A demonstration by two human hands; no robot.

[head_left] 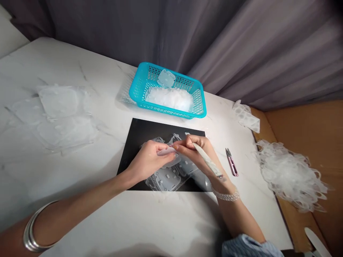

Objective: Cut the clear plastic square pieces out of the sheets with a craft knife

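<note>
Head view: both bare hands meet over a black mat (127,160) on the white marbled counter (107,221). Left hand (150,157): grip pinched together on a translucent plastic piece (165,151), held edge-on between thumb and fingers above the mat. Right hand (197,144): grip closed around a slim pale-handled tool (208,162), handle end slanting back over the wrist; its working end can't be made out. Right fingertips close to the held piece; actual contact unclear. Clear plastic parts (166,178) lie on the mat below the hands, partly covered by them. Past the mat, blue basket (135,91) with a white heap (174,99) inside and one translucent plate (166,78) at its far wall. Left side of counter: stack of frosted plastic sheets (60,103), overlapping. Right of the right hand: thread snips (231,162), pink handle, dark blades pointing away from the person. Farther right, large tangle of translucent scraps (292,175) near brown board (308,121), smaller crumpled piece (246,116) at counter edge. Silver bangle (30,232) on left arm, beaded bracelet (227,194) on right wrist. Grey curtain (166,32) behind.
</note>
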